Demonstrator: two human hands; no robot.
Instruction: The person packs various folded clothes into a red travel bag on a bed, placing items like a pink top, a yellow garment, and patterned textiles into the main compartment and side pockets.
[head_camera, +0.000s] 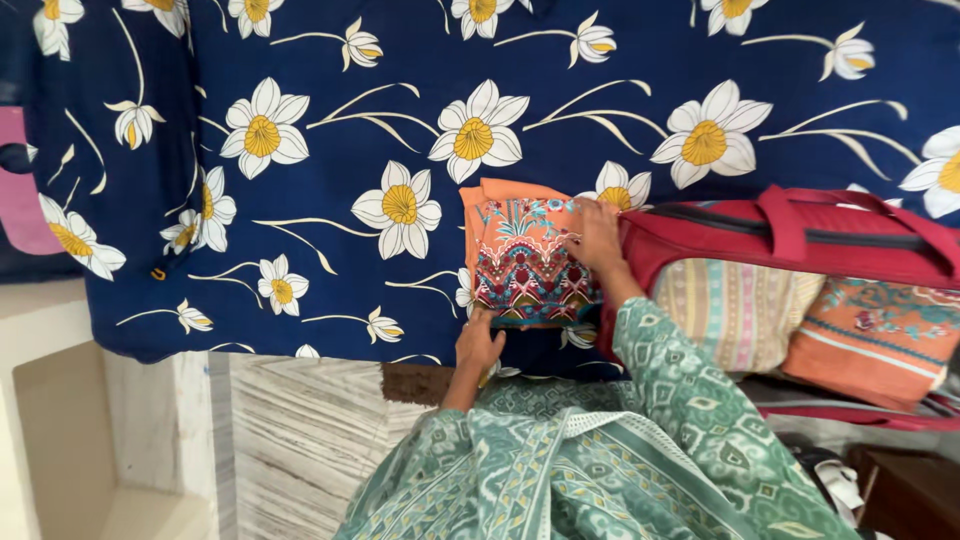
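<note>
Folded cloth (525, 255) under both hands (595, 235).

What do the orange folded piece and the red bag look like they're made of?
The orange piece looks like thin printed cotton, matte: it lies in flat, creased folds under both hands. The red bag looks like woven synthetic fabric with a slight sheen, sagging softly, with a zip.

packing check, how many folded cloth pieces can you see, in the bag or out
3. An orange patterned folded cloth lies on the bedsheet under both hands. A striped pastel one and an orange one sit inside the red bag. More may be hidden inside.
</note>
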